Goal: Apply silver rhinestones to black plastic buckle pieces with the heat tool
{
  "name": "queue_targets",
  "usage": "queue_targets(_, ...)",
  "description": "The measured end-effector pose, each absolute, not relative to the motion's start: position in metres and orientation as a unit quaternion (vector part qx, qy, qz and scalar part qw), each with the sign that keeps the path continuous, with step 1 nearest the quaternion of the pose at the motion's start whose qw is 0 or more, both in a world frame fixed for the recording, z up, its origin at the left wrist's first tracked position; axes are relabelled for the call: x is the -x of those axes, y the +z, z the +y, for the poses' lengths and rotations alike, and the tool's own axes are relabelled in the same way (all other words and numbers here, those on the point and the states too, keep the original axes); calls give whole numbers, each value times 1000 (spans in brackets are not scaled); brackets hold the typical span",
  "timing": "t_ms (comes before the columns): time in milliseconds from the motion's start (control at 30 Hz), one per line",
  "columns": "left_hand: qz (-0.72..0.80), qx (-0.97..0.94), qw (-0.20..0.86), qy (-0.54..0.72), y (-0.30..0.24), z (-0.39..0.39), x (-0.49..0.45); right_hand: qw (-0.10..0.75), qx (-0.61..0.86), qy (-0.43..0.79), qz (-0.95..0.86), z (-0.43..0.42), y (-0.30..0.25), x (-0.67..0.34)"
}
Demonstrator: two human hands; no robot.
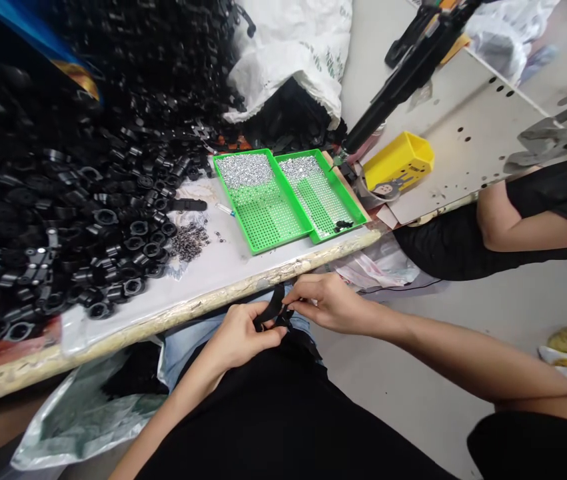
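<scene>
My left hand (240,337) is closed around a black plastic part (276,301) with a curved, strap-like end, held over my lap just off the table edge. From the right, my right hand (336,305) meets it, thumb and forefinger pinched at the part's upper side. What lies between those fingertips is too small and dark to make out. Beyond my hands, two green perforated trays (283,235) stand on the table, with small silvery metal pieces (247,171) heaped at their far ends. A few black bits (343,225) lie in the right tray's near corner.
Black plastic parts (108,247) pile up across the table's left side, beside small dark metal bits (189,241). A white sack (293,53) stands behind the trays. To the right are a yellow holder (399,162), a black machine arm (408,73) and another person's arm (496,217).
</scene>
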State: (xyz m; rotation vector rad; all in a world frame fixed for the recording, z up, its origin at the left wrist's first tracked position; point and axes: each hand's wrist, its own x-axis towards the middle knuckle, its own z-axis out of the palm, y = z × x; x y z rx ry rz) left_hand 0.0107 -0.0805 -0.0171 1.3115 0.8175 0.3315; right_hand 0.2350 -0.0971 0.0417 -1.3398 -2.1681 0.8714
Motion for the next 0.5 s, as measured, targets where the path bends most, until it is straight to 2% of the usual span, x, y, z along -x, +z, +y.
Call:
queue_targets(133, 372, -595, 694, 162, -15, -80, -16, 250, 480, 332, -773, -97, 34, -232)
queue_targets(333, 422, -625, 616, 225, -14, -82, -26, 258, 449, 378, -767, -92, 40, -232)
queue_targets(433, 438, -597, 628, 238, -15, -84, -26, 299, 506, 446, -675, -105, 36, -232)
queue_targets(500, 442, -572, 646, 245, -14, -85, -26, 288, 549, 502, -603, -119, 28, -229)
